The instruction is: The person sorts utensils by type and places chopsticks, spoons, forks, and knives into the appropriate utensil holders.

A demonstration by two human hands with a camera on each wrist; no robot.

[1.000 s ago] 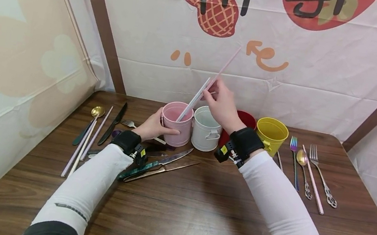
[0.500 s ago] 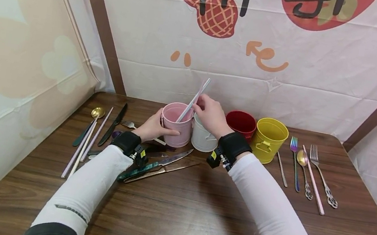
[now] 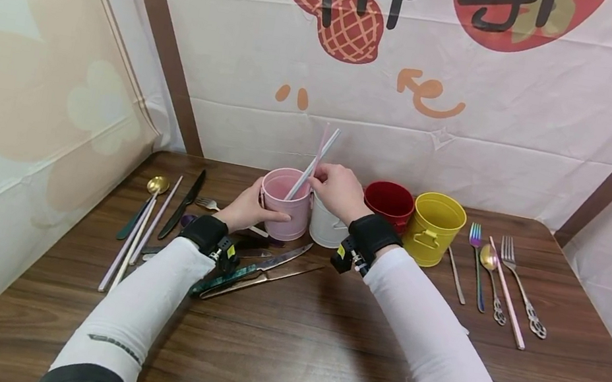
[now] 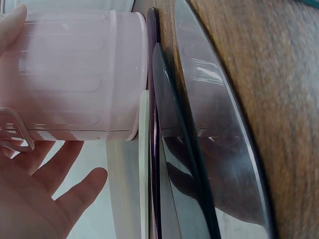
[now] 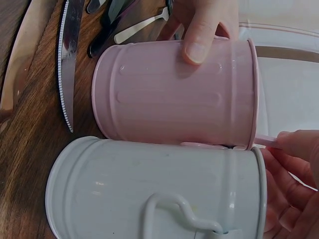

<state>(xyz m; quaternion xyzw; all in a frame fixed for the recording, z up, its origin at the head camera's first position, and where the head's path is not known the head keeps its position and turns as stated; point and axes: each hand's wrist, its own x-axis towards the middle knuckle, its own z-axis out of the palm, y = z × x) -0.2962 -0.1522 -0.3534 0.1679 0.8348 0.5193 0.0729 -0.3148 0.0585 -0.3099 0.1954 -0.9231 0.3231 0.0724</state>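
Observation:
My left hand (image 3: 247, 210) grips the pink bucket (image 3: 293, 221), its thumb lying across the front wall and the fingers round the side near the handle. My right hand (image 3: 340, 191) pinches a pink chopstick (image 3: 322, 141) just over that bucket's right rim. In the right wrist view, the chopstick (image 5: 265, 141) runs from the fingertips over the rim; its lower end is hidden inside. Pale white chopsticks (image 3: 297, 186) lean in the pink bucket, crossing the pink one. Close against its right side stands a white bucket (image 3: 326, 229), partly behind my right hand.
A red bucket (image 3: 389, 199) and a yellow bucket (image 3: 435, 230) stand to the right. Beyond them lie forks, a gold spoon (image 3: 489, 257) and a pink chopstick (image 3: 508, 296). Knives (image 3: 262, 281), more chopsticks (image 3: 129, 236) and a gold spoon lie at left. A cloth wall rises behind.
The right hand has come down and left, bringing the pink chopstick from a slanted hold above the buckets to nearly upright at the pink bucket's rim. The left hand keeps its grip.

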